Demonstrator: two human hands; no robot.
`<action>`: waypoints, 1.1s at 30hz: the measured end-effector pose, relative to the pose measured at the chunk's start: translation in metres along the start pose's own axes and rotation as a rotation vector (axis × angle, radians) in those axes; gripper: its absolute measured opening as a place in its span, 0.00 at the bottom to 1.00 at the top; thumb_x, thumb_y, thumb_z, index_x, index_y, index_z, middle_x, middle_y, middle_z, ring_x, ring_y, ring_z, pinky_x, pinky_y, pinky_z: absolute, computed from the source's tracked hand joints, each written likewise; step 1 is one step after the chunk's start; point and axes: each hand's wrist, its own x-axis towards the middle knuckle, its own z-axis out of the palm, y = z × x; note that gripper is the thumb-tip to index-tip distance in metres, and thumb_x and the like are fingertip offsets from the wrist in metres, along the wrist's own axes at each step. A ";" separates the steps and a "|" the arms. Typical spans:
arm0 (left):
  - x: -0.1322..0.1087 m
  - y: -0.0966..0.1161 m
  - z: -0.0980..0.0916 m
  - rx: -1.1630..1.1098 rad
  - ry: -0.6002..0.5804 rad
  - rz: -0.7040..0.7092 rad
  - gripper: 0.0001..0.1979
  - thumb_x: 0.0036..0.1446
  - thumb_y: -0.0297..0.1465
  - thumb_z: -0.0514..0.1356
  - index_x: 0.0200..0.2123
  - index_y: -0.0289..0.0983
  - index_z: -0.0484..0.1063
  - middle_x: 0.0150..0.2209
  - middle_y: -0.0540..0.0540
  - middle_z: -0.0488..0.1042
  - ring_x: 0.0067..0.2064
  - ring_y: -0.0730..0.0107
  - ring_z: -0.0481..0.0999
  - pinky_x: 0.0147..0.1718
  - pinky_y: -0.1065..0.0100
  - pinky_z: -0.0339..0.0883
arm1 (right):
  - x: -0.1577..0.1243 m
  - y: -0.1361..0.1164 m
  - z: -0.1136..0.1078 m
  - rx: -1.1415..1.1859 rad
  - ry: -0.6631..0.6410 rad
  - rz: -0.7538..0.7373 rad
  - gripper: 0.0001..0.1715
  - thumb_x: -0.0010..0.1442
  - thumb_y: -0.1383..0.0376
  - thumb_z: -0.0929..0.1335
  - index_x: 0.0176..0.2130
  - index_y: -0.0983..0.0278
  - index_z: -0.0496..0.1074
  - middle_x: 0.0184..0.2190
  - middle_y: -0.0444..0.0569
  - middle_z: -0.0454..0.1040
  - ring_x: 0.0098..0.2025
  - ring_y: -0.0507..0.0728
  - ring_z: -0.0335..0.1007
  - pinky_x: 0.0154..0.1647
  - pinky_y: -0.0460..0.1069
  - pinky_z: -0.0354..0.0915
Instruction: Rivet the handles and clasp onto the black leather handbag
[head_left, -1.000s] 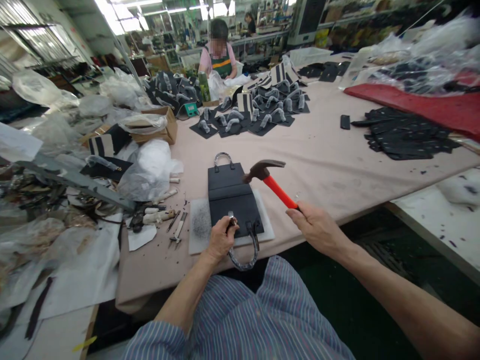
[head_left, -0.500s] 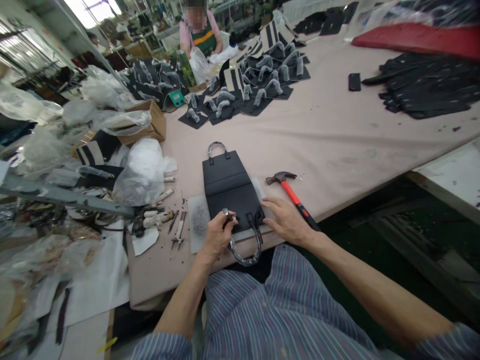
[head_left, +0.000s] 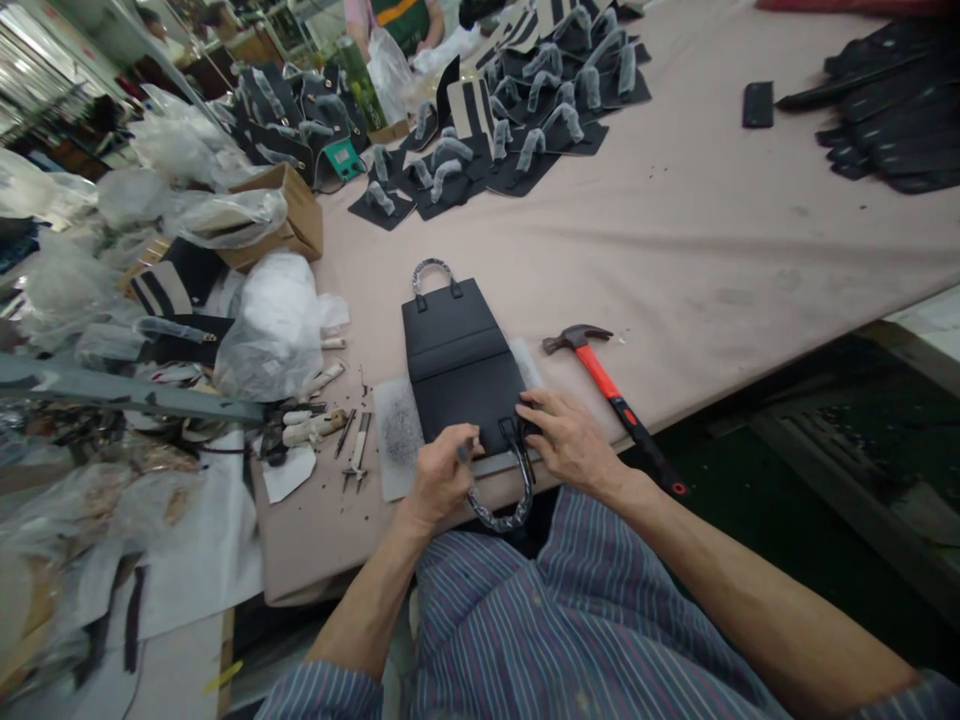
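Note:
A black handbag piece (head_left: 465,345) lies unfolded on the table in front of me, with a film-wrapped handle at each end. The far handle (head_left: 433,268) points away from me; the near handle (head_left: 504,522) hangs at the table edge. My left hand (head_left: 444,475) is closed round a short metal tool (head_left: 465,450) at the near left corner of the bag; its tip is hidden. My right hand (head_left: 566,435) has bent fingers and thumb on the bag's right edge, beside the near handle's base. Under the bag shows a pale board (head_left: 397,430).
A red-handled claw hammer (head_left: 611,395) lies right of my right hand, its grip past the table edge. Small tools (head_left: 358,450), plastic bags (head_left: 270,320) and a cardboard box (head_left: 300,215) are at left. Black bag pieces (head_left: 457,185) cover the back, near a person (head_left: 405,30).
The view has shifted slightly downward. My right fingers have bent in at the bag's edge. My left hand has tilted the metal tool, whose bright end showed before.

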 end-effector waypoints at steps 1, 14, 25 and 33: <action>0.001 0.001 0.000 -0.070 0.110 -0.116 0.06 0.63 0.31 0.59 0.41 0.38 0.76 0.40 0.45 0.83 0.42 0.68 0.83 0.45 0.67 0.79 | 0.000 0.000 0.001 0.007 0.003 -0.002 0.24 0.63 0.69 0.66 0.57 0.62 0.72 0.62 0.56 0.67 0.64 0.66 0.62 0.66 0.65 0.63; 0.009 0.003 0.007 -0.141 0.153 -0.224 0.06 0.61 0.32 0.63 0.39 0.39 0.78 0.39 0.48 0.84 0.41 0.67 0.83 0.47 0.65 0.77 | -0.001 0.003 0.003 0.032 0.007 -0.005 0.24 0.63 0.70 0.66 0.58 0.64 0.71 0.63 0.56 0.67 0.65 0.65 0.61 0.67 0.64 0.63; 0.008 -0.002 0.009 -0.134 0.131 -0.212 0.06 0.62 0.33 0.62 0.39 0.39 0.78 0.39 0.48 0.83 0.41 0.69 0.82 0.46 0.67 0.76 | -0.001 0.000 0.001 0.054 0.026 -0.008 0.25 0.62 0.70 0.66 0.58 0.63 0.72 0.62 0.57 0.67 0.65 0.65 0.62 0.66 0.65 0.63; 0.006 0.003 0.014 -0.011 0.135 -0.110 0.06 0.63 0.30 0.60 0.40 0.39 0.77 0.40 0.48 0.83 0.42 0.68 0.83 0.46 0.67 0.76 | -0.003 0.001 0.003 0.058 0.021 0.003 0.26 0.62 0.70 0.66 0.59 0.62 0.71 0.63 0.56 0.67 0.65 0.66 0.61 0.67 0.66 0.62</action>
